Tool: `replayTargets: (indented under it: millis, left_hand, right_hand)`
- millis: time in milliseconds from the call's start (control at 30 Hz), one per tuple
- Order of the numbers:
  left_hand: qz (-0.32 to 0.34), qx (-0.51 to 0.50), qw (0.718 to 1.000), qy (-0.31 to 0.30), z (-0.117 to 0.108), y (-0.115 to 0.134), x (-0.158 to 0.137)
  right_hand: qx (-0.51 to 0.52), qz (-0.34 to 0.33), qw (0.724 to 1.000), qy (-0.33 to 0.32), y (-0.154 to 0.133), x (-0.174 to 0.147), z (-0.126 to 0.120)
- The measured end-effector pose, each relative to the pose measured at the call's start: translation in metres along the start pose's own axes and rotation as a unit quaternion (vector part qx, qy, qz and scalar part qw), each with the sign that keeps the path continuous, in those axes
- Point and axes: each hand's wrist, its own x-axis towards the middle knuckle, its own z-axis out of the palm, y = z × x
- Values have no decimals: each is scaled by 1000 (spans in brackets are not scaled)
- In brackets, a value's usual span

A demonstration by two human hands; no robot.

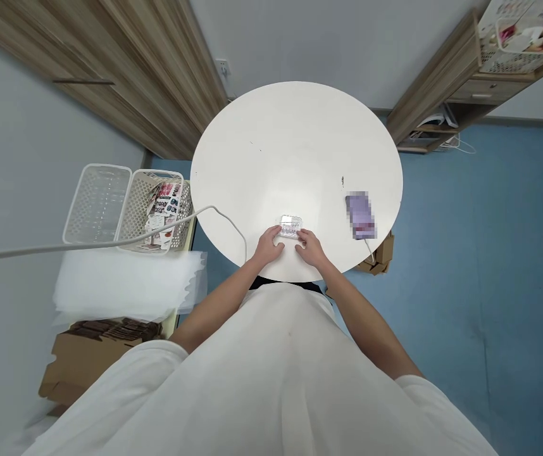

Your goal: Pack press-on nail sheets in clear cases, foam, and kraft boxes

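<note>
A small clear plastic case [290,226] with a row of small pinkish pieces inside lies flat on the white oval table [295,139], near its front edge. My left hand [268,246] rests at the case's left side, fingertips at its edge and thumb held apart. On the other side, my right hand [310,247] has its fingertips at the right edge, its thumb also apart. Neither hand is wrapped round the case. The pieces are too small to make out clearly.
A blurred-out purple item [361,215] with a white cord lies at the table's right. Another white cable [212,208] crosses the left edge. Left of the table stand a white basket [131,209] of printed cards, white sheets [124,285] and cardboard [86,364].
</note>
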Motion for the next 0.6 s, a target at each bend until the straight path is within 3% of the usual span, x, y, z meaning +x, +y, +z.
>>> replayTargets:
  millis: [167,367,600]
  left_hand:
    - [-6,21,1000,1,-1,-1,1]
    - [13,57,997,-43,-3,-2,3]
    - [81,110,987,-83,-19,-11,-1]
  right_hand:
    - [-14,-3,1000,-20,0,4,2]
    - [-55,7,998,-7,3,6,6]
    - [-131,-28,989,68,-6,-7,9]
